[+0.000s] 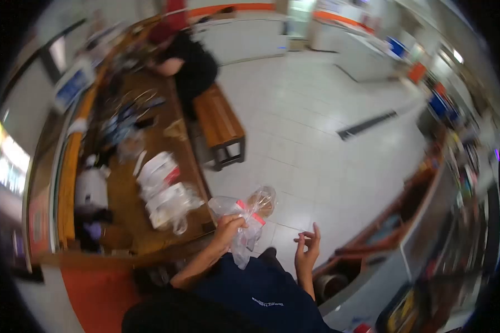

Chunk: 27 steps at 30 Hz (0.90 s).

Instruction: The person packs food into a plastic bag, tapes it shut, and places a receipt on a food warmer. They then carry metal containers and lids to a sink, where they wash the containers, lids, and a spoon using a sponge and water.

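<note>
1. The long brown wooden table [126,201] is the landmark for every place below.
2. The left hand [230,228] is just beside the table's near right corner, its fingers clamped on the gathered middle of a clear, crinkled plastic bag with red strips [242,254].
3. That bag hangs just off the table's right edge; a rounded brownish item [262,205] shows through its far part.
4. The right hand [307,250] is farther right of the table, holding nothing, its fingers apart and partly bent.
5. On the table's near half, by its right edge, lie two white plastic-wrapped bundles [169,205], the farther one with a red patch.
6. Alongside the table's right edge, farther off, stands a brown slatted wooden bench with dark legs [219,119].
7. A person in a dark top [197,64] sits on it, leaning towards the table's far end.
</note>
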Available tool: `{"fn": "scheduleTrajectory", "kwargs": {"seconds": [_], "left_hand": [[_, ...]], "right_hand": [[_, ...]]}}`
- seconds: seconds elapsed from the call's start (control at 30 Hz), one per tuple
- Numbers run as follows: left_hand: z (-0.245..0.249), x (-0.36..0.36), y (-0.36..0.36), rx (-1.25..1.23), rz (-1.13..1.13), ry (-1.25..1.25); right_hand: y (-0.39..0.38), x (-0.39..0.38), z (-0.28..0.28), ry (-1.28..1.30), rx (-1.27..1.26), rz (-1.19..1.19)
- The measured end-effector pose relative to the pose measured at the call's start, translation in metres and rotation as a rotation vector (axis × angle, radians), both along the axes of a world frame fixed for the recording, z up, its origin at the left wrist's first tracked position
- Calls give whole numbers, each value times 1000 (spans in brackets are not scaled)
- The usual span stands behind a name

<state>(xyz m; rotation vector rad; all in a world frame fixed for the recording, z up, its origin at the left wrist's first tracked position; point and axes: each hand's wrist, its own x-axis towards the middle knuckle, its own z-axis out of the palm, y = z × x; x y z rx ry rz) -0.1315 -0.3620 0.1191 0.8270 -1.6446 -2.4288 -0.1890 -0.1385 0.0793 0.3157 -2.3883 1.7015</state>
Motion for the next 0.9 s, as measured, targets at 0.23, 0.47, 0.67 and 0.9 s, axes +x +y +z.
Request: {"fn": "scheduleTrajectory", "kwargs": {"seconds": [0.23,0.47,0.67,0.9], "left_hand": [[-26,-6,-36,147,429,103],[-3,-71,-97,323,773,210],[-34,-143,-180,335,1038,423],[-54,-187,-299,151,1124,536]], "right_hand": [[-54,-115,-12,-22,-17,341],[-143,-247,-20,-28,146,649],[-261,-383,-23,-11,175,889],[-429,-395,17,125,24,1189]]}}
